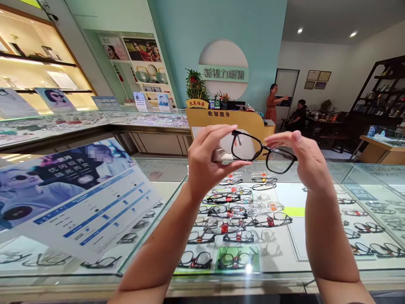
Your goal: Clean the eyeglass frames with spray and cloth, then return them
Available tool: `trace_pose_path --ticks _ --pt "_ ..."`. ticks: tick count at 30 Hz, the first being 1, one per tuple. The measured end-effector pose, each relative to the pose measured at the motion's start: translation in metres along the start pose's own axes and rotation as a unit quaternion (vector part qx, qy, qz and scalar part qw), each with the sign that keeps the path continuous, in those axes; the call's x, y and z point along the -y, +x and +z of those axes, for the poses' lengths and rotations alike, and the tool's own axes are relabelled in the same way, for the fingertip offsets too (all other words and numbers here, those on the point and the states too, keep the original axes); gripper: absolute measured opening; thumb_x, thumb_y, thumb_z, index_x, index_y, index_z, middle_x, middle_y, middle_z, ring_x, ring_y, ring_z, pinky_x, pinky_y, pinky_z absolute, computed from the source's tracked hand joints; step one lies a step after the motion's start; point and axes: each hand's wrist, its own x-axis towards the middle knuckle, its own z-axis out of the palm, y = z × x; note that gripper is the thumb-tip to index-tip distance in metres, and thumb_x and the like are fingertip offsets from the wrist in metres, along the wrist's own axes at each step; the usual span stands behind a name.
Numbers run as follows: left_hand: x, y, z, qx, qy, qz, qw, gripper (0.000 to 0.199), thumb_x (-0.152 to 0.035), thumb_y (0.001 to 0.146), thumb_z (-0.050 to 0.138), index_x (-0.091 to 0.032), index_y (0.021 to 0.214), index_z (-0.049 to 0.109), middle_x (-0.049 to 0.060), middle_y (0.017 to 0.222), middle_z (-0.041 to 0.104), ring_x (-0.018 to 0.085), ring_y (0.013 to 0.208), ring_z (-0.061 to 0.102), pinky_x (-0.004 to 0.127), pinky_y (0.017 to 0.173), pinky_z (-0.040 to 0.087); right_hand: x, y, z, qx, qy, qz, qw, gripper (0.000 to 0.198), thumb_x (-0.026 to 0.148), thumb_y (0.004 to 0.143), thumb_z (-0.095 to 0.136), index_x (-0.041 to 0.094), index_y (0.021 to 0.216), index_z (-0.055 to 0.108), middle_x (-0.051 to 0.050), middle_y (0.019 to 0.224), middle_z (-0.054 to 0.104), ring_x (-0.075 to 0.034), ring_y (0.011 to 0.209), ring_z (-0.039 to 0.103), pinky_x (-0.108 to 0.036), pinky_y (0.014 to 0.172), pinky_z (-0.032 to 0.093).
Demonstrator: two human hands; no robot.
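Note:
A pair of black-rimmed eyeglasses is held up in the air above the glass display case, tilted down to the right. My left hand pinches one lens rim, index finger at the top corner and thumb along the bottom edge. Something pale shows between its fingers and behind that lens; I cannot make out what it is. Beside the other lens is my right hand, its fingers stretched out toward the bridge. The frame's outer corner meets or nearly meets its palm.
Under the glass of the display case lie rows of eyeglasses, several with red tags. A printed advertising sheet stands at the left. Farther back are a yellow cashier counter, a standing person and a seated person.

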Motion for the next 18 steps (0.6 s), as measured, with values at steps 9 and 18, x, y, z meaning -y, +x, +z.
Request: trace_pose_path --ticks 9,18 --pt "0.005 -0.006 0.001 -0.130 0.006 -0.103 0.986 0.070 -0.066 0.078 0.090 -0.027 0.132 0.070 0.007 0.114 0.071 0.022 0.094 0.068 0.037 0.080 0.057 -0.012 0.000 0.007 -0.145 -0.181 -0.162 0.959 0.066 0.068 0.089 0.077 0.027 0.139 0.065 -0.011 0.133 0.074 -0.032 0.125 0.071 -0.053 0.112 0.057" --pt "-0.003 -0.003 -0.001 -0.095 0.039 -0.157 0.982 0.059 -0.068 0.087 0.081 -0.029 0.131 0.072 0.007 0.110 0.074 0.020 0.088 0.068 0.036 0.073 0.058 -0.008 0.000 0.015 -0.149 -0.206 -0.083 0.964 0.051 0.063 0.096 0.073 0.030 0.135 0.069 -0.010 0.130 0.077 -0.031 0.116 0.074 -0.051 0.109 0.060"
